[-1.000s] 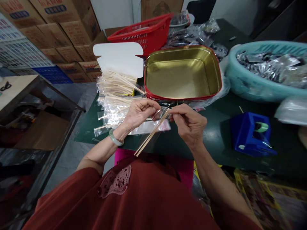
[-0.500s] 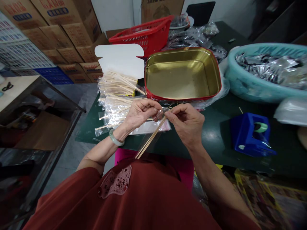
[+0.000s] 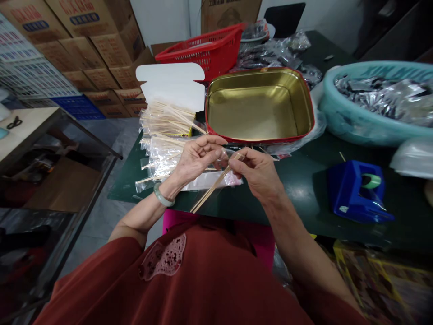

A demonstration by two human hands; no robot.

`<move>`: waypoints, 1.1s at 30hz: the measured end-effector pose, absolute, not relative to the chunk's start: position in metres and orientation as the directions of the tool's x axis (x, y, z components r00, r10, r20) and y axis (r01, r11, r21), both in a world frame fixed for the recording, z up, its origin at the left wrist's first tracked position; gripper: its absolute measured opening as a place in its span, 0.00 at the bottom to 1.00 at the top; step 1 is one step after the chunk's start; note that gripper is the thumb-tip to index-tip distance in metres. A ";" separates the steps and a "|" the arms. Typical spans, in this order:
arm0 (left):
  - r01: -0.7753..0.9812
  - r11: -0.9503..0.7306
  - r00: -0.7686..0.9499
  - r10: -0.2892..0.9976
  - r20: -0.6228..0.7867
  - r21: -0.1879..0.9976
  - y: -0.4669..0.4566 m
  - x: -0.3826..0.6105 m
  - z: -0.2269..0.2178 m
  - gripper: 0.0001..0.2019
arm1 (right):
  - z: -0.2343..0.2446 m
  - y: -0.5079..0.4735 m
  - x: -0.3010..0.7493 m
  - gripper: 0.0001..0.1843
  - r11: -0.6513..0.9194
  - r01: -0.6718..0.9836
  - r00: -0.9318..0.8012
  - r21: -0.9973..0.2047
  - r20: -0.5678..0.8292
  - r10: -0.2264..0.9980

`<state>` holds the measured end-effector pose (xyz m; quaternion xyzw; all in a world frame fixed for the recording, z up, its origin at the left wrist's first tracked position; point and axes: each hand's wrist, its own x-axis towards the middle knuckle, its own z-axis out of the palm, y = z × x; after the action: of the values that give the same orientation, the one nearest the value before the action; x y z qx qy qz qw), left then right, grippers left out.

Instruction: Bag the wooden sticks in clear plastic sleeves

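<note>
Thin wooden sticks (image 3: pixel 210 192) slant down toward my lap inside a narrow clear plastic bag (image 3: pixel 221 185). My right hand (image 3: pixel 259 172) pinches their upper end together with the bag between thumb and fingers. At the bag's mouth, my left hand (image 3: pixel 202 157) holds the film by thumb and fingertips, its upper fingers stretched out. Just under and behind the left wrist, several clear bags of sticks (image 3: pixel 162 155) lie in a pile. More sticks fill an opened box with a raised white flap (image 3: pixel 171 85). Flat bags (image 3: pixel 233 179) lie beneath the held sticks.
A gold-lined tin (image 3: pixel 260 106) stands beyond my hands, with a red basket (image 3: pixel 216 49) behind it. To the right are a teal tub (image 3: pixel 365 128) of silvery packets and a blue tape dispenser (image 3: pixel 353 194). Stacked cartons (image 3: pixel 77 49) stand at the back left.
My right hand has shifted slightly left along the sticks, and their lower ends have risen a little. The fingers of my left hand have straightened somewhat.
</note>
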<state>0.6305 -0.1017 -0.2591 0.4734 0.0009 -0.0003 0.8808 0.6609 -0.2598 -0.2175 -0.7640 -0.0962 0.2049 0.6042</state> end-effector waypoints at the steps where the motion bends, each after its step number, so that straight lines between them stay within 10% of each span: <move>1: -0.007 0.560 1.000 0.011 0.001 0.829 -0.102 0.631 -0.259 0.17 | -0.217 -0.259 0.661 0.10 -0.254 -0.084 0.897 -0.964 -0.184 0.401; 22: 0.027 0.620 0.995 0.061 -0.082 0.784 -0.092 0.636 -0.266 0.22 | -0.220 -0.254 0.664 0.07 -0.214 -0.109 0.860 -0.971 -0.200 0.470; 33: 0.130 0.297 0.991 -0.055 -0.119 0.946 -0.088 0.617 -0.259 0.29 | -0.218 -0.246 0.662 0.09 -0.227 -0.093 0.843 -0.969 -0.198 0.500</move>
<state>0.6175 -0.0878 -0.2590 0.5902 0.0315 -0.0576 0.8046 0.6618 -0.2464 -0.2175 -0.7442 -0.1369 0.2447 0.6063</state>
